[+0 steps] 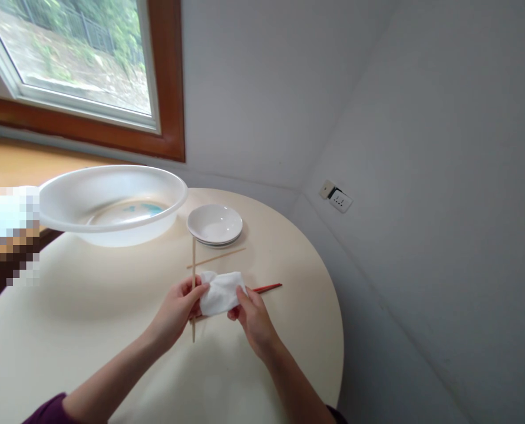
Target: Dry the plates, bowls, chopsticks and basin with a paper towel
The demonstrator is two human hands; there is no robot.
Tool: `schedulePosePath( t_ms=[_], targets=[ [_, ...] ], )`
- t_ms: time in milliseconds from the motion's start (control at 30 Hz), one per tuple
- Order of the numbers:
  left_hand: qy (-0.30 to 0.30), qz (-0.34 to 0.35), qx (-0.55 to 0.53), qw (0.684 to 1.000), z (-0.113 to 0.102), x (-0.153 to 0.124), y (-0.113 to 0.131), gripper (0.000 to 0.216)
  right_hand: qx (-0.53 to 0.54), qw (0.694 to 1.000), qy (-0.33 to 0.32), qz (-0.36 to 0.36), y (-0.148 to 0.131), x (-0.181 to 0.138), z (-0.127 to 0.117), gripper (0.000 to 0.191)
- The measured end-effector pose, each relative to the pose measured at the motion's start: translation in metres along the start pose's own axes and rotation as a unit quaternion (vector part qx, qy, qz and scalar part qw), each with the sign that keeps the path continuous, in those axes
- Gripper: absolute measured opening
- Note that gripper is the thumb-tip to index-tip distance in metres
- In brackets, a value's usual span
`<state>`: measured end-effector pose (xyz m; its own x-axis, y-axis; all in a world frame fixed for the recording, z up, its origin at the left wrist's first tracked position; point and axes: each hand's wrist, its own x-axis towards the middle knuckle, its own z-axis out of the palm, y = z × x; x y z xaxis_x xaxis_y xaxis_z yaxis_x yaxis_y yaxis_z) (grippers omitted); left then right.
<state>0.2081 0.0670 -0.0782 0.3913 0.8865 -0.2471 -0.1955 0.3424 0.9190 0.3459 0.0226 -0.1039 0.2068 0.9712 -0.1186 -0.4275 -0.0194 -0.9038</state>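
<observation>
My left hand (pixel 180 306) is closed around a light wooden chopstick (pixel 194 259) that points away from me, and its thumb also pinches the left edge of a white cloth (pixel 221 292). The cloth, perhaps a folded tissue, is stretched between both hands above the table. My right hand (pixel 254 321) grips its right side between thumb and fingers. Just beyond lies a second wooden chopstick (pixel 221 257) on the tabletop. Red chopsticks (pixel 271 287) stick out past my right hand, partly covered by the hands and cloth.
A stack of white dishes (pixel 215 225) stands behind the chopsticks. To its left is a large translucent basin (pixel 112 227) with a blue mark on its bottom. The round cream table (pixel 309 330) curves close to the wall at right, where a socket (pixel 340 201) is mounted.
</observation>
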Motion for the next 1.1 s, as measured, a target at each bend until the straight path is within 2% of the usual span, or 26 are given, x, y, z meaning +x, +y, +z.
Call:
schedulePosePath(
  t_ms=[67, 167, 267, 400, 633, 833, 933, 1033, 1100],
  targets=[
    [0.007, -0.011, -0.028, 1.000, 0.000, 0.001, 0.001, 0.040, -0.001, 1.000, 0.003, -0.011, -0.001, 0.001, -0.001, 0.033],
    [-0.018, -0.019, -0.082, 0.996, 0.000, 0.002, 0.002, 0.035, 0.040, 0.998, 0.039, -0.033, -0.007, 0.002, -0.002, 0.022],
    [-0.032, -0.021, -0.099, 0.994, -0.001, 0.000, 0.004, 0.026, 0.096, 0.988, 0.112, -0.054, -0.014, 0.004, -0.005, 0.017],
    [-0.070, -0.034, -0.065, 0.995, -0.001, -0.004, 0.005, 0.034, 0.117, 0.967, 0.209, -0.084, -0.021, 0.004, -0.010, 0.016],
    [-0.142, -0.062, -0.057, 0.986, 0.000, -0.005, 0.004, 0.039, 0.072, 0.967, 0.204, -0.133, -0.020, 0.004, -0.011, 0.013],
    [-0.150, -0.007, 0.046, 0.988, 0.002, -0.005, 0.005, 0.044, 0.082, 0.967, 0.202, -0.133, -0.019, 0.005, -0.011, 0.018],
    [-0.150, -0.020, 0.059, 0.987, 0.003, -0.006, 0.003, 0.046, 0.081, 0.979, 0.149, -0.116, -0.015, 0.001, -0.007, 0.020],
    [-0.156, -0.043, 0.046, 0.986, 0.003, -0.005, 0.000, 0.043, 0.055, 0.993, 0.010, -0.102, -0.009, -0.005, 0.001, 0.019],
    [-0.161, -0.051, 0.041, 0.985, 0.002, -0.006, 0.000, 0.044, 0.036, 0.991, -0.085, -0.095, -0.006, -0.008, 0.005, 0.023]
  ],
)
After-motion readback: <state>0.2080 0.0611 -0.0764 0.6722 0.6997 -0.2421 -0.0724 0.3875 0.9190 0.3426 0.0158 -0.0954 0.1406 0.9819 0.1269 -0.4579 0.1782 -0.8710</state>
